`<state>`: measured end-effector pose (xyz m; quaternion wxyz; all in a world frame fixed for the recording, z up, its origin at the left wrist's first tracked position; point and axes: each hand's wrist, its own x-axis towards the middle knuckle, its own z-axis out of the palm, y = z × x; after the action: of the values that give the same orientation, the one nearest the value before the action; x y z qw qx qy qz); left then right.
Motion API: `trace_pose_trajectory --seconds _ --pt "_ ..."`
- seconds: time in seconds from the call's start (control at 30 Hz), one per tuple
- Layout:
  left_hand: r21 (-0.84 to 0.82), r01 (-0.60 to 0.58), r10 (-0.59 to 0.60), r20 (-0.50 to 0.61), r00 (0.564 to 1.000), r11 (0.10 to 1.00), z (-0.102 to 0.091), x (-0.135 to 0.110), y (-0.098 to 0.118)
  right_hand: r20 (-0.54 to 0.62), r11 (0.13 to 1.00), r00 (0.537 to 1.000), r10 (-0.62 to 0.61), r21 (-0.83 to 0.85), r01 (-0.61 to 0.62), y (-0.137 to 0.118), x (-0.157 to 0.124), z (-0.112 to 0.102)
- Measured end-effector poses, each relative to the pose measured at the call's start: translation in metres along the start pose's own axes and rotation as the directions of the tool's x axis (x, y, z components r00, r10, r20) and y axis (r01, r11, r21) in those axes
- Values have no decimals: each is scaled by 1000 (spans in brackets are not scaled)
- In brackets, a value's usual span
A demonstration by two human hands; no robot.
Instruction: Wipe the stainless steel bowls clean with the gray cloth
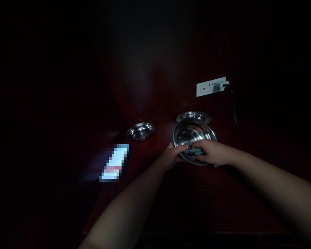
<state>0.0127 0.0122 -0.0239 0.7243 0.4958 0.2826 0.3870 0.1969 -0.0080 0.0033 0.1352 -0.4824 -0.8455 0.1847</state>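
A shiny steel bowl (195,129) is held tilted toward me in the middle right of the view. My left hand (171,156) grips its near left rim, thumb over the inside edge and the other fingers hidden beneath. Inside the near rim, my right hand (209,151) is closed on a dark patterned cloth (194,151), which presses against the bowl's wall. Just behind the bowl lies a steel plate (194,115), partly covered by it. A smaller steel bowl (140,131) stands apart to the left.
On the left of the dark red table (155,193) lies a lit, pixelated phone-like screen (114,163), with a thin cable near its lower end. A white wall socket (209,86) holds a plug, whose dark cord (234,107) hangs to the right. The surroundings are very dark.
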Motion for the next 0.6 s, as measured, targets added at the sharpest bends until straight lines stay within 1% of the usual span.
trace_pose_trajectory --seconds 0.37,0.47,0.6 --pt "2 -11 11 15 1000 1000 2 -1 1 18 998 999 -38 44 37 2 0 0" --pt "-3 -3 3 15 1000 1000 1 0 1 9 999 1000 -27 17 27 3 1 1" --pt "2 -1 1 11 1000 1000 0 0 0 -34 997 999 16 -77 -18 5 1 -1"
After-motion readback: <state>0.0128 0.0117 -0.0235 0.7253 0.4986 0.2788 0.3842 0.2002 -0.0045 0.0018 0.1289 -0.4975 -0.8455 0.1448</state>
